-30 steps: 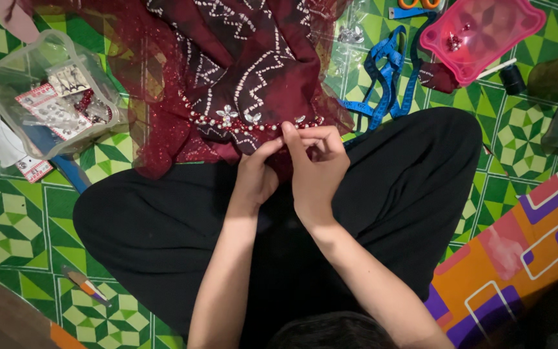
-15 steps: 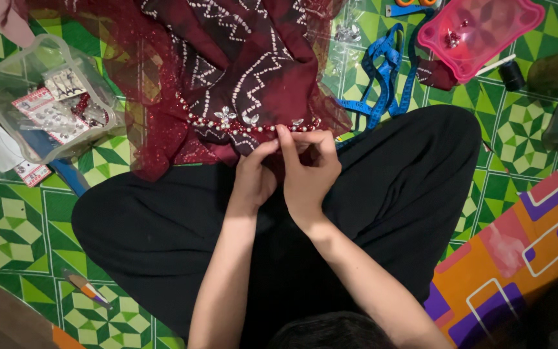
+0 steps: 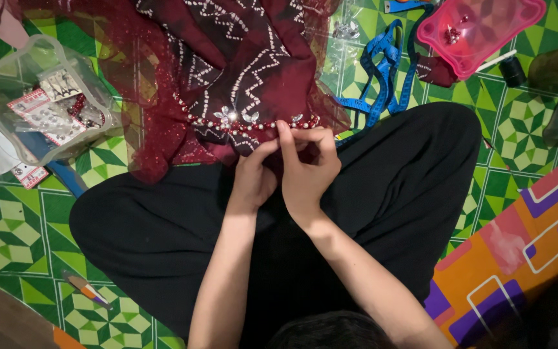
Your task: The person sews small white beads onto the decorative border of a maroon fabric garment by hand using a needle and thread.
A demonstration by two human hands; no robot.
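Your hands meet at the cloth's [image 3: 240, 71] bead row [image 3: 240, 126]. Left of the cloth sits the bag [image 3: 40, 97]; right of it the tape [image 3: 382, 71], then the tray [image 3: 479, 32].

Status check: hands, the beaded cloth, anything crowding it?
Left hand and right hand pinch dark red patterned cloth at its pearl bead trim. Blue measuring tape lies alongside, apart.

Light: dim and warm, even from above.
Shadows: soft, pooling over the black trousers [image 3: 163, 226], detail lost there.
Glare: faint sheen on the clear plastic container [image 3: 40, 97].
Focus: centre fairly sharp; corners darker and softer.
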